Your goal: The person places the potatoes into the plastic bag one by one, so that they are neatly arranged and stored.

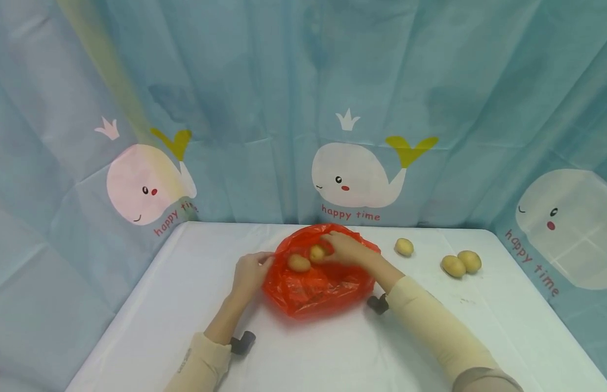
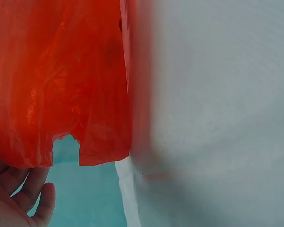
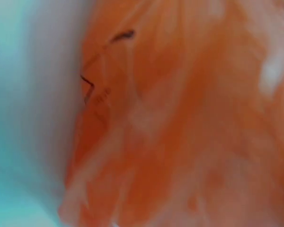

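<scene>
Nearest, two pale yellow sleeves (image 1: 430, 326) reach in over a white surface (image 1: 332, 359), with a small dark device (image 1: 243, 343) at the left wrist and a similar dark piece (image 1: 378, 304) at the right. Beyond them, the left hand (image 1: 249, 275) is at the left rim of a red plastic bag (image 1: 303, 306), its grip closed on the thin edge; in the left wrist view some fingertips pass out of sight behind the film. The bag sits in the middle of the surface toward its far side, mouth spread wide and facing up. Within it lie a left potato (image 1: 299, 263) and, just beyond and to the right, a right potato (image 1: 317, 254). The right hand (image 1: 349, 250) dips into the bag from the right, fingers bent beside the right potato; whether its grip has closed on that one I cannot tell, as the right wrist view shows only blurred red film. To the right of the bag, a touching pair of potatoes (image 1: 453, 266) rests on the surface, and a single potato (image 1: 404, 247) lies slightly farther back. Behind everything hangs a blue-green curtain (image 1: 254, 109) printed with white whales (image 1: 349, 174) and "happy time".
</scene>
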